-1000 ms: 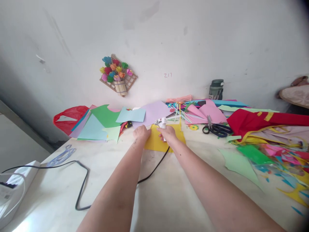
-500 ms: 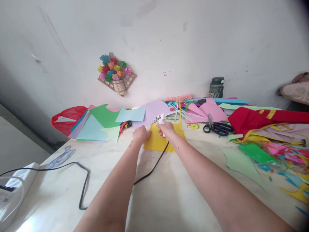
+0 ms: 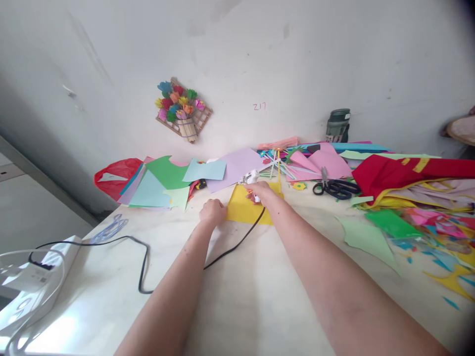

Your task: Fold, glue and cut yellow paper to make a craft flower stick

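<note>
My right hand [image 3: 259, 192] is closed around a white hot glue gun [image 3: 254, 178] with a black cord [image 3: 237, 243]. The gun is over a yellow sheet [image 3: 241, 210] that lies on the table, its front end near the sheet's far edge. At the sheet's left edge my left hand [image 3: 213, 212] rests low, fingers curled and mostly hidden behind the back of the hand. Whether it pinches the sheet's edge cannot be made out. A thin yellow strip [image 3: 279, 165] stands up beyond the sheet's right corner.
Coloured paper [image 3: 166, 173] lies at the back left, beside a red plastic bag [image 3: 115, 180]. Black scissors [image 3: 336, 188], a red apron-like cloth [image 3: 382, 173] and paper scraps [image 3: 445, 262] are at the right. A power strip [image 3: 55, 277] sits at the near left.
My left hand has drawn slightly left and toward me, its thumb coming off the yellow sheet's surface. My right hand keeps the glue gun over the sheet. The camera view has shifted slightly.
</note>
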The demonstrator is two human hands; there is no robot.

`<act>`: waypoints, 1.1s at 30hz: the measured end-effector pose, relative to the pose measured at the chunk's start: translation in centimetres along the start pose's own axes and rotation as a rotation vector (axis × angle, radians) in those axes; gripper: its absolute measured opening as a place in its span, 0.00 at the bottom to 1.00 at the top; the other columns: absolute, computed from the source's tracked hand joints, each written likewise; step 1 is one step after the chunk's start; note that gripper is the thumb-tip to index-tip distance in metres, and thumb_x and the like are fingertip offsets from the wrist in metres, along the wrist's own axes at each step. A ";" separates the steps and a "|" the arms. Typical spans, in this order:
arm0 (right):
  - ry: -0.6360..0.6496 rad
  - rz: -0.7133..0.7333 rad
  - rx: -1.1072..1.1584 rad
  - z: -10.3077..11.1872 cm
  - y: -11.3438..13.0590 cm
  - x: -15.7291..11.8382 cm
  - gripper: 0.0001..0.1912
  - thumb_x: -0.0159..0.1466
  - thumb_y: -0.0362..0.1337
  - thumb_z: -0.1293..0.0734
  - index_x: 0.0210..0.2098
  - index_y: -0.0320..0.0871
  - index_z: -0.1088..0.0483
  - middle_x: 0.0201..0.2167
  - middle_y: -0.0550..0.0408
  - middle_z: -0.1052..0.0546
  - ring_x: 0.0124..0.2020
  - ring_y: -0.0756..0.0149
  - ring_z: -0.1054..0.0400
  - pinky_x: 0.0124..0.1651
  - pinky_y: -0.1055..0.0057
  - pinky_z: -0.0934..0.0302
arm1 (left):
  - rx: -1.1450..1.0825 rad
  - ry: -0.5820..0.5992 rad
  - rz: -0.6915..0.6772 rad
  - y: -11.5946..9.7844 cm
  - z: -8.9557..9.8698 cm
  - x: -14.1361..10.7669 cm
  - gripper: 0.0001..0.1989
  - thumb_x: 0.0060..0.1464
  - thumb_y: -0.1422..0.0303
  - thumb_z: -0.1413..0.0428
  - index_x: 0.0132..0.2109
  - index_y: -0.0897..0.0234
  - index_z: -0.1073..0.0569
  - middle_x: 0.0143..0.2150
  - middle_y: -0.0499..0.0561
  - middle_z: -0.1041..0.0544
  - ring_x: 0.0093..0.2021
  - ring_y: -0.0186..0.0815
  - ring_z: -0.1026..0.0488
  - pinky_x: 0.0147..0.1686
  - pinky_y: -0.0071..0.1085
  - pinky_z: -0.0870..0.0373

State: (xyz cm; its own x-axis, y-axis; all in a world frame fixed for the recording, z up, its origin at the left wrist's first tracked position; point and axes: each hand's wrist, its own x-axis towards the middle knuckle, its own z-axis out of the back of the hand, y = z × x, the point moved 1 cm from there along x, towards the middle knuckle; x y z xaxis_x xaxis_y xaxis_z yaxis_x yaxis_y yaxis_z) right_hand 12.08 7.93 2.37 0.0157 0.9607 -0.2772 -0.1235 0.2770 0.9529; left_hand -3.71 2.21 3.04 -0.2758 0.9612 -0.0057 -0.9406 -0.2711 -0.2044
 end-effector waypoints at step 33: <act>0.065 0.048 0.002 -0.5 -0.3 -0.7 0.13 0.52 0.40 0.33 0.30 0.36 0.37 0.14 0.53 0.30 0.16 0.68 0.34 0.16 0.76 0.39 | 0.134 -0.033 -0.489 0.6 -1.9 -1.6 0.24 0.53 0.70 0.62 0.58 0.54 0.43 0.62 0.40 0.47 0.62 0.38 0.59 0.58 0.44 0.60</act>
State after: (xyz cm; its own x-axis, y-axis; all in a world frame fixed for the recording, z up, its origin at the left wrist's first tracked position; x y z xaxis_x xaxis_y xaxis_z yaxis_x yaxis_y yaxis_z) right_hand 11.59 7.15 2.16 -0.0541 0.9695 -0.2390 -0.1204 0.2312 0.9654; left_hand -3.43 0.65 1.06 0.1991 0.9758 0.0906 -0.9778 0.2040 -0.0479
